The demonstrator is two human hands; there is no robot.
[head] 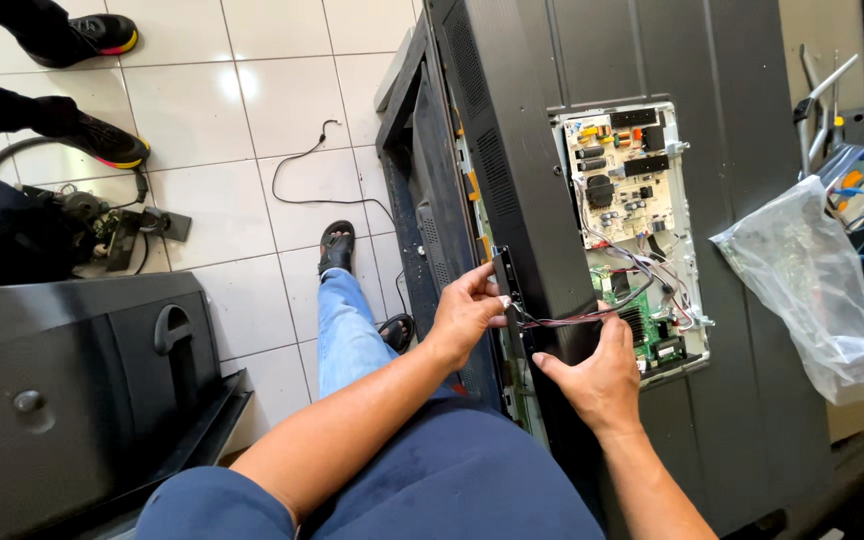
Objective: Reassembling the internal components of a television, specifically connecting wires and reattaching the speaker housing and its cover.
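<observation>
Now your hands work at the edge of a big black flat television set lying back-up.

Your left hand [467,308] pinches a small narrow black strip part [503,275] at the black metal back panel [552,150] rim; your right hand [597,375] lies curled on the panel just beside it, its grip unclear. Thin coloured wires [572,318] run between both hands up to the pale open circuit board [632,190] near your right hand.
</observation>
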